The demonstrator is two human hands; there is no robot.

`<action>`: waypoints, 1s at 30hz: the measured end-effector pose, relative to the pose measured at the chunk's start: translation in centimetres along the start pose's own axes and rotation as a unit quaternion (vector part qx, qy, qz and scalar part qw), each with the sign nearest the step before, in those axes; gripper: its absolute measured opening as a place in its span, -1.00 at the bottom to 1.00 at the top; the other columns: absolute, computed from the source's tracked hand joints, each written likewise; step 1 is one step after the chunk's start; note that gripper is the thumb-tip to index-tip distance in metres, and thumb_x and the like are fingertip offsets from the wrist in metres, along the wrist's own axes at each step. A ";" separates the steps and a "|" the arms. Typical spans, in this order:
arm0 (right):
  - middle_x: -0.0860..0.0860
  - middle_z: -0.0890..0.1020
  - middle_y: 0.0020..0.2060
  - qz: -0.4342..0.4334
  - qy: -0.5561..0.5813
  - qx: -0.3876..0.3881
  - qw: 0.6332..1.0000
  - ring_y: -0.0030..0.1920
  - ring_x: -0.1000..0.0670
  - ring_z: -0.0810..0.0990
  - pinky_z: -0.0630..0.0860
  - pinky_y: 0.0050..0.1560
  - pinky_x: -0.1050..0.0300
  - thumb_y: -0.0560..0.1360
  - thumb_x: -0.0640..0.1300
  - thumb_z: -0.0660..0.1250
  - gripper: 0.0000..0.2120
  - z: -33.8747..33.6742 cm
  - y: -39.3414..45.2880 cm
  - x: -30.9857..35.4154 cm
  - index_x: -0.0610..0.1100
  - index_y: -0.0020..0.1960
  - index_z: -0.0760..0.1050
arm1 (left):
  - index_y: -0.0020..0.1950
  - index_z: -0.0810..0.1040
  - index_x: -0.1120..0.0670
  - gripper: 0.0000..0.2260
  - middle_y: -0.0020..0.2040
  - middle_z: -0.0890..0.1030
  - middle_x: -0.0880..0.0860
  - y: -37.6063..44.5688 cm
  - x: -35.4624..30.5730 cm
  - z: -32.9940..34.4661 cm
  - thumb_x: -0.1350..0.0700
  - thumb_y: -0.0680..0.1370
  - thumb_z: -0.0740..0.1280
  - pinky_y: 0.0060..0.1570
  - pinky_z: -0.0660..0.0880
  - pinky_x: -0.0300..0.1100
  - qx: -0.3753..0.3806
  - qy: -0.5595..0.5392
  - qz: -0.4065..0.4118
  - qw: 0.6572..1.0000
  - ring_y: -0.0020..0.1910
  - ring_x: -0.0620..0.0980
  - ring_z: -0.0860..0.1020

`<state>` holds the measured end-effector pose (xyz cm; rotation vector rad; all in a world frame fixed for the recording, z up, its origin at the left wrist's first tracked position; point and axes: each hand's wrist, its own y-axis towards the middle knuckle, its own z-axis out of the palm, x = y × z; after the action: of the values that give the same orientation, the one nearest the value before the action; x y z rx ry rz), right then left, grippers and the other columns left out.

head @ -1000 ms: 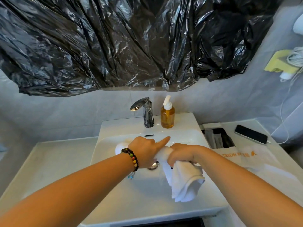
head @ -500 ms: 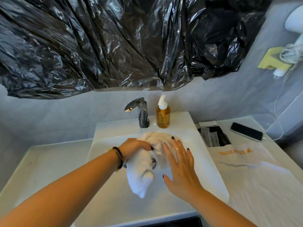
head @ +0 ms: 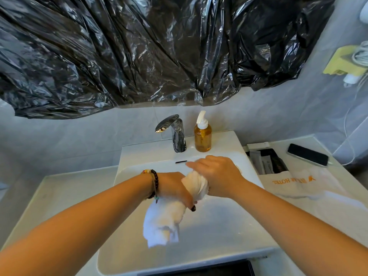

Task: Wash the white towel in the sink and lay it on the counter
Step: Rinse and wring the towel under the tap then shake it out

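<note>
Change: since half a second ago, right hand (head: pixel 218 176) moved from flat beside the towel to on top of its upper end; towel (head: pixel 165 218) now twisted into a roll, hanging lower in the frame.
Counter (head: pixel 59 198): left of frame, white, beside the sink.
Left hand (head: pixel 175 188): centre of frame, knuckles up, fingers curled round the towel's middle, grasping it; dark nails showing under the roll.
Bracelet (head: pixel 154 184): dark beads on the left wrist, a few coloured ones.
Towel: white, bunched and twisted, held over the sink (head: pixel 219 226); free end hanging down, lower centre; upper end poking out between the two hands.
Right hand: centre right, back of hand up, wrapped over the towel's upper end, gripping it; fingertips blurred.
Tap (head: pixel 175 134): chrome, behind the basin, upper centre.
Soap bottle (head: pixel 202 134): amber, white pump, just right of the tap.
Plastic sheet (head: pixel 139 52): black, crinkled, filling the top of the frame.
Tray (head: pixel 264 160): right of the sink, dark, holding sachets.
Cloth (head: pixel 310 184): white, orange lettering, spread at right.
Phone (head: pixel 307 157): dark, far right, beyond the cloth.
</note>
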<state>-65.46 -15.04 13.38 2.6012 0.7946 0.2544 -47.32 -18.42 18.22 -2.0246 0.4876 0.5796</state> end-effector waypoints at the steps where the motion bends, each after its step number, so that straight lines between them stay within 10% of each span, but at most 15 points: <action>1: 0.00 0.68 0.01 0.013 -0.030 0.082 0.996 -0.08 -0.08 0.65 0.60 -0.19 0.03 0.29 0.01 0.54 -0.46 -0.5 0.4 0.3 -0.04 0.24 0.53 | -0.13 0.57 -0.05 -0.82 -0.21 0.63 -0.08 0.1 0.0 0.1 0.05 0.36 0.53 -0.10 0.59 -0.15 -0.041 0.060 -0.016 0.997 -0.21 -0.04 0.61; 7: 0.00 0.55 -0.19 0.134 -0.005 0.309 0.942 -0.15 -0.11 0.54 0.44 -0.20 0.09 0.39 -0.09 0.36 -0.84 -1.3 2.3 1.6 -0.05 -0.04 0.47 | -0.07 0.45 -0.01 -0.78 -0.22 0.55 -0.04 1.6 0.4 0.8 -0.06 0.42 0.42 -0.27 0.47 -0.20 -0.138 0.312 -0.034 0.939 -0.23 -0.03 0.53; 13: 0.01 0.51 -0.32 0.275 0.186 0.390 0.859 -0.32 -0.01 0.50 0.42 -0.35 0.15 0.32 -0.08 0.44 -0.80 0.2 3.2 1.5 -0.04 -0.24 0.39 | 0.23 0.33 0.04 -0.63 -0.26 0.40 -0.03 1.7 1.2 0.4 -0.08 0.50 0.30 -0.26 0.41 -0.12 -0.225 0.438 0.005 0.870 -0.23 0.06 0.48; 26: 0.00 0.49 -0.49 0.448 0.553 0.265 0.651 -0.46 0.04 0.44 0.33 -0.39 0.21 0.18 -0.22 0.33 -0.85 0.4 2.6 3.7 -0.18 -0.25 0.48 | 0.25 0.24 0.05 -0.59 -0.15 0.59 0.01 2.4 3.5 -2.6 -0.07 0.51 0.29 -0.32 0.35 -0.18 -0.327 0.542 0.187 0.751 -0.37 0.07 0.41; 30: -0.07 0.56 -0.37 0.473 0.520 0.249 0.666 -0.37 -0.03 0.51 0.39 -0.31 0.17 0.18 -0.20 0.37 -0.77 0.9 2.5 4.3 -0.19 -0.16 0.55 | -0.02 0.30 0.06 -0.52 -0.45 0.50 -0.04 3.5 5.7 -2.5 -0.02 0.22 0.48 -0.52 0.33 -0.29 -0.398 0.467 0.295 0.733 -0.61 0.04 0.38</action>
<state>-60.39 -14.77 13.87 2.9521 -0.4770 2.2211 -44.20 -22.86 13.63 -2.9325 1.7894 0.0186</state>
